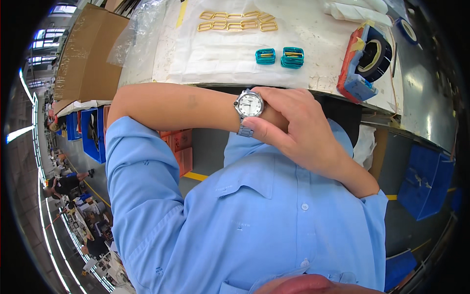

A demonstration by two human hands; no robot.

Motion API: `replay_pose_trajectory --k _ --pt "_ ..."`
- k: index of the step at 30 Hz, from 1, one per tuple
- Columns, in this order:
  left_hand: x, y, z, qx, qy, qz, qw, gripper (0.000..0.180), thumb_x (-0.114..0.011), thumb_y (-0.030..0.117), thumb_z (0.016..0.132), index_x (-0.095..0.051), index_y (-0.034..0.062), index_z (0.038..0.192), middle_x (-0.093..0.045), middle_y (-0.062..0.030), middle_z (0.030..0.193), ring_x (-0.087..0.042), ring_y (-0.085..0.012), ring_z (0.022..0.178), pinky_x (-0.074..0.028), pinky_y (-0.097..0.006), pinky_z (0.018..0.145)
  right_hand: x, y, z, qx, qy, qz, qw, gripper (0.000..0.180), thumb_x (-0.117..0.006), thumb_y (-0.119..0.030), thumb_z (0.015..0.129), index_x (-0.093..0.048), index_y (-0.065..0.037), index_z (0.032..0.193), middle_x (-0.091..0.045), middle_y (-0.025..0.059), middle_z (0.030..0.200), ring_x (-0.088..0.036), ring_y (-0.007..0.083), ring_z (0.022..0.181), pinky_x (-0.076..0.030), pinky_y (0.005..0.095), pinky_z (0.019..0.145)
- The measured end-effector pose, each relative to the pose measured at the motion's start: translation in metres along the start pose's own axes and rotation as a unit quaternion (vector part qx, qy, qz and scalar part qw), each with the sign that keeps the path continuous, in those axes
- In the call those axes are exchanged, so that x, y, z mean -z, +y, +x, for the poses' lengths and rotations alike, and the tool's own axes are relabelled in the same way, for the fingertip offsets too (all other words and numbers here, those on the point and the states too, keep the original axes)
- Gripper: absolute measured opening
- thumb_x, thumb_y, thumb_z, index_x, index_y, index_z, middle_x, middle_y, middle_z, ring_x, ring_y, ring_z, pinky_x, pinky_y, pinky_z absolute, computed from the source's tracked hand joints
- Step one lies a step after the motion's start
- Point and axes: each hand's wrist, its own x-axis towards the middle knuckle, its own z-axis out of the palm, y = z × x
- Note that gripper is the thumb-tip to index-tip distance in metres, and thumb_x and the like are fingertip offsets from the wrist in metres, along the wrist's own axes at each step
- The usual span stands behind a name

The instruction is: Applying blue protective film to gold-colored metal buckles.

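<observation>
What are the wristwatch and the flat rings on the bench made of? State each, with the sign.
Wristwatch: looks like polished steel, with a silvery, shiny case and link band under the right hand. Flat rings: probably brass or gold-plated metal, with a yellow sheen and thin rims.

You're getting bright, even overhead light; glare is washing the table (313,29), and fisheye edges are bending darkly.

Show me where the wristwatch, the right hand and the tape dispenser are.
wristwatch (249,105), head view, on its white dial.
right hand (298,125), head view, on its back.
tape dispenser (364,59), head view, on the dark roll.
</observation>
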Motion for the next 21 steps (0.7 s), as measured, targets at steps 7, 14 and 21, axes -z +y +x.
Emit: replay_pose_trajectory --k 7,14,21 --pt "-0.121 0.064 0.103 -0.598 0.003 -0.677 0.429 0.04 -0.074 0.031 0.102 -0.072 0.0049 0.132 -0.075 -0.0098 0.127 -0.067 -0.0182 0.121 -0.052 -0.036 0.106 -0.003 0.006 -0.002 0.018 0.036 0.022 0.999 0.052 -0.088 -0.021 0.085 -0.075 -0.004 0.133 -0.08 0.0142 0.119 -0.073 0.0312 0.102 -0.053 0.04 0.099" --pt "-0.084 0.07 0.072 -0.596 0.015 -0.779 -0.194 0.037 -0.075 0.032 0.101 -0.075 0.0061 0.128 -0.077 -0.0073 0.123 -0.069 -0.0166 0.118 -0.054 -0.034 0.103 -0.007 0.014 0.001 0.038 0.051 0.072 0.995 0.057 -0.087 -0.013 0.081 -0.075 -0.007 0.137 -0.08 0.0126 0.125 -0.074 0.028 0.105 -0.056 0.036 0.097" --pt "-0.048 0.056 0.043 -0.436 0.04 -0.783 -0.441 0.034 -0.072 0.03 0.103 -0.074 0.0067 0.128 -0.076 -0.0062 0.123 -0.069 -0.0174 0.118 -0.054 -0.036 0.103 -0.008 0.014 -0.001 0.08 0.058 0.051 0.994 0.06 -0.088 -0.012 0.081 -0.075 -0.008 0.139 -0.08 0.013 0.127 -0.074 0.0281 0.106 -0.055 0.0366 0.099"
